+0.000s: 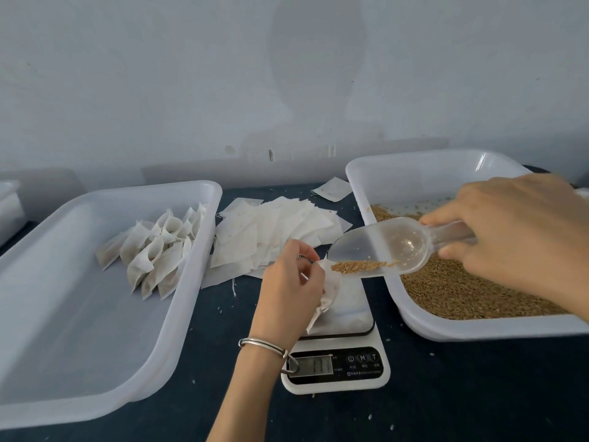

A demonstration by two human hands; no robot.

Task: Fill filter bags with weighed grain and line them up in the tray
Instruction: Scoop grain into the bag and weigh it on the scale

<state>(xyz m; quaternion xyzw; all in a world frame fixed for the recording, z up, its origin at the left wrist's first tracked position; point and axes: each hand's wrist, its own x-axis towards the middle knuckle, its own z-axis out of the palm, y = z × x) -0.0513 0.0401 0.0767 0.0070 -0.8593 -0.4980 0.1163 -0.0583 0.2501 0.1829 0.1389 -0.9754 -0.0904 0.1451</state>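
Soft, even daylight; edges bowed; display perhaps blurred.

scale point(338, 362) btns read "m", "t"; display digits unclear.

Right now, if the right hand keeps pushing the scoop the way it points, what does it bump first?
Probably the filter bag held open by the left hand; the scoop in the right hand points at it.
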